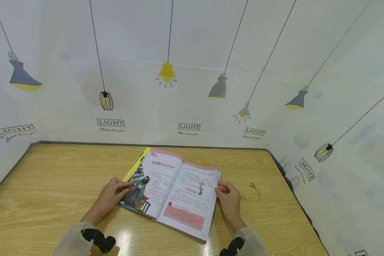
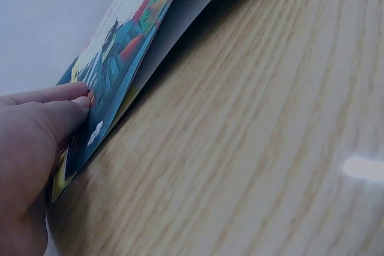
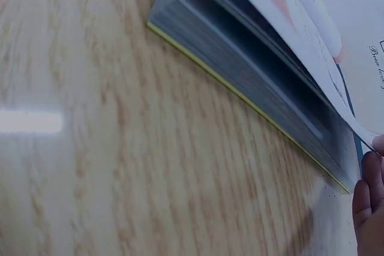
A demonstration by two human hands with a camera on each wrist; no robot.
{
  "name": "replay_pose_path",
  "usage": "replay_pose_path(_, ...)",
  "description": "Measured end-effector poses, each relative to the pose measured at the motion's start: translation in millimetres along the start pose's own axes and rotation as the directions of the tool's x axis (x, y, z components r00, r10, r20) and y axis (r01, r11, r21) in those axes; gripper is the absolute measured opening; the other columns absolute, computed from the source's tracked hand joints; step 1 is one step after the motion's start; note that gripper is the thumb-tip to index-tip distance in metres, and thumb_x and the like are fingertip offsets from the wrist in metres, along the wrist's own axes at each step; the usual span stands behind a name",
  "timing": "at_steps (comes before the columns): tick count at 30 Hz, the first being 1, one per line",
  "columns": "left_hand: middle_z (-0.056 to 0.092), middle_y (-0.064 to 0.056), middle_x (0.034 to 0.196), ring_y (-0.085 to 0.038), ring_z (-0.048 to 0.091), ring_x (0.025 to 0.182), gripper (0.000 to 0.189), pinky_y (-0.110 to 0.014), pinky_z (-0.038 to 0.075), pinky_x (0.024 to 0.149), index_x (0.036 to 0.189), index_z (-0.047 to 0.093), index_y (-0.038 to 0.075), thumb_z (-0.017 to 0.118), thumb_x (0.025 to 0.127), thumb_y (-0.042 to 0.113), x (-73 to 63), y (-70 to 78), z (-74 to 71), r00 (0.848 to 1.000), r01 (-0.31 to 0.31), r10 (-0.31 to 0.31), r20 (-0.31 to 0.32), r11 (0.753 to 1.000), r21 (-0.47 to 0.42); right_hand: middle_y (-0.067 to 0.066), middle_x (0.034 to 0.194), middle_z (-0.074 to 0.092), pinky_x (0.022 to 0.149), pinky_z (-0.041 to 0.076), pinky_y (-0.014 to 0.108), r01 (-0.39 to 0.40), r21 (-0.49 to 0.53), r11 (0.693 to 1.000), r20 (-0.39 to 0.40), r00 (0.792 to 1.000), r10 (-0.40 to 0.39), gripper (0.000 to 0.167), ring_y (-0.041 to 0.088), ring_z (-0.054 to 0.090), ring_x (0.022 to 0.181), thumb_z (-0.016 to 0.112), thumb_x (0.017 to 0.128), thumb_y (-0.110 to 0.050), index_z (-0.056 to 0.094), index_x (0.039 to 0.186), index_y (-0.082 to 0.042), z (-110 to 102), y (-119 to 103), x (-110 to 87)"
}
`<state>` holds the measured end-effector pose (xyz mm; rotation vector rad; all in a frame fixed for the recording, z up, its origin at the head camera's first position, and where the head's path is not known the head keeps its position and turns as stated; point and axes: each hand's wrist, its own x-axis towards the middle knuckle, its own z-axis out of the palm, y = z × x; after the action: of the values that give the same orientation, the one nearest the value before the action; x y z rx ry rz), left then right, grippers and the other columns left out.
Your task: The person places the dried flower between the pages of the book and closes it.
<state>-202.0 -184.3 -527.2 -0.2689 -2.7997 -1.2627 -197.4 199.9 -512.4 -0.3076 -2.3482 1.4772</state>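
An open book (image 1: 192,195) lies on the wooden table (image 1: 51,170), near the middle, in front of the person. It sits at a slant, with its top leaning a bit to the right. The left page has a bright picture (image 1: 140,192) of a figure in green and blue, and a yellow strip (image 1: 136,165) shows along the outer edge. The right page has lots of small words and a pink box (image 1: 184,216) near the bottom.

The left hand (image 1: 113,195) comes up from the bottom and slants to the right. It grips the book's left edge, with the thumb and a finger on top of the picture page. Its other fingers are mostly hidden, so I can't tell just how they bend.

The right hand (image 1: 229,197) comes up from the other side and leans to the left. Its thumb and fingers pinch the outer edge of the right page, which is lifted off the thick stack below.

Both arms have pale sleeves (image 1: 251,241). Just to the right of the right hand, a thin little twig (image 1: 254,189) lies on the table.
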Motion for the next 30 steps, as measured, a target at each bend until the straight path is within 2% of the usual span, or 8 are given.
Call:
replay_pose_path(4,0.046,-0.004,0.086,-0.016,0.043,0.075,0.029,-0.025,0.037,0.063,0.116,0.064,0.004,0.06,0.087,0.003,-0.1,-1.6,1.1,1.0,-0.002,0.002,0.003,1.0,-0.01,0.007,0.075,0.061,0.057,0.044,0.019,-0.02,0.005,1.0,0.029,0.999,0.02,0.011,0.014,0.054,0.066,0.071,0.079,-0.007,0.069,0.086,0.002,1,3,0.6)
replay_pose_path(9,0.046,-0.004,0.087,-0.016,0.042,0.075,0.029,-0.025,0.037,0.063,0.117,0.063,0.005,0.06,0.088,0.004,-0.2,-2.9,2.1,1.0,-0.006,0.006,0.005,1.0,-0.013,0.004,0.07,0.059,0.053,0.042,0.02,-0.063,-0.025,0.998,0.072,0.995,0.065,0.016,0.012,0.051,0.062,0.07,0.081,-0.014,0.067,0.081,0.002,0,1,1.1)
replay_pose_path(15,0.047,-0.003,0.087,-0.016,0.042,0.075,0.03,-0.025,0.037,0.063,0.117,0.064,0.006,0.061,0.087,0.005,0.6,-4.9,2.9,1.0,-0.006,0.006,0.002,1.0,-0.016,0.005,0.069,0.058,0.052,0.042,0.021,-0.101,-0.006,0.995,0.127,0.987,0.101,0.017,0.013,0.052,0.062,0.068,0.082,-0.014,0.066,0.083,0.003,-4,-1,5.2)
replay_pose_path(22,0.046,-0.003,0.087,-0.015,0.043,0.075,0.029,-0.025,0.037,0.063,0.117,0.064,0.006,0.061,0.087,0.005,-0.5,-6.7,3.2,1.0,-0.001,0.001,0.0,1.0,-0.012,0.006,0.066,0.06,0.053,0.046,0.024,-0.102,0.043,0.994,0.142,0.985,0.095,0.016,0.02,0.057,0.06,0.067,0.083,-0.012,0.066,0.082,0.003,-9,-5,7.0)
replay_pose_path(30,0.047,-0.003,0.087,-0.015,0.044,0.075,0.03,-0.026,0.037,0.064,0.117,0.064,0.006,0.061,0.087,0.006,-0.9,-5.3,2.0,1.0,-0.026,0.026,-0.01,1.0,-0.009,0.009,0.063,0.06,0.054,0.05,0.031,-0.101,0.083,0.991,0.165,0.983,0.086,0.013,0.029,0.059,0.061,0.067,0.082,-0.007,0.065,0.079,0.005,-12,-15,13.1)
